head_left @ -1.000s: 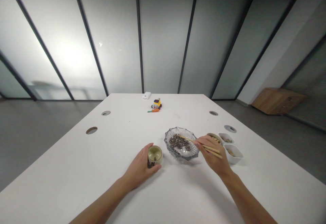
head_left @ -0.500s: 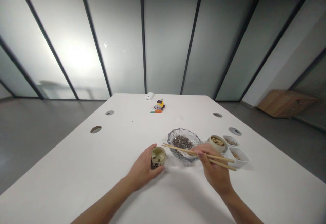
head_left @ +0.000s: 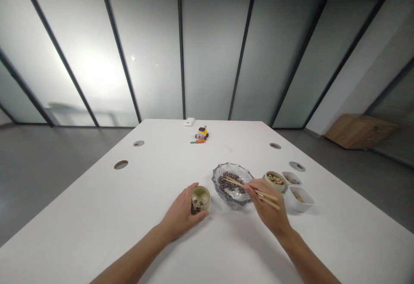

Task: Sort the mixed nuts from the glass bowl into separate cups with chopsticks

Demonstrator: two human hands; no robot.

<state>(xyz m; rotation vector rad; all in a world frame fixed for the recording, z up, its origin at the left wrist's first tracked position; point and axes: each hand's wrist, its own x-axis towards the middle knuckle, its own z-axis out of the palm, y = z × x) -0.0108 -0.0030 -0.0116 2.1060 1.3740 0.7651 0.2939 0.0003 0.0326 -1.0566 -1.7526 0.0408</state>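
My left hand (head_left: 183,208) is wrapped round the left side of a small pale-green ceramic cup (head_left: 201,198), which stands upright on the table with a few dark pieces at its bottom. In my right hand (head_left: 270,204) is a pair of wooden chopsticks (head_left: 236,182). Their tips reach down among dark brown beans (head_left: 228,183) in a clear glass bowl (head_left: 217,189) with a scalloped rim. Whether the tips grip a bean is too small to tell. Just beyond my right hand sits a ceramic cup of tan nuts or beans (head_left: 274,179).
Two white dishes, a nearer one (head_left: 304,207) and a farther one (head_left: 293,175), hold small pieces at the right. Farther back on the white table (head_left: 145,215) are a yellow toy car (head_left: 202,133), an orange toy carrot (head_left: 199,142) and a white box (head_left: 189,122). Round holes pierce the tabletop near both sides.
The chopstick tips have gone from above the gap between cup and glass bowl, rightward and down into the beans. My left hand keeps its hold on the cup.
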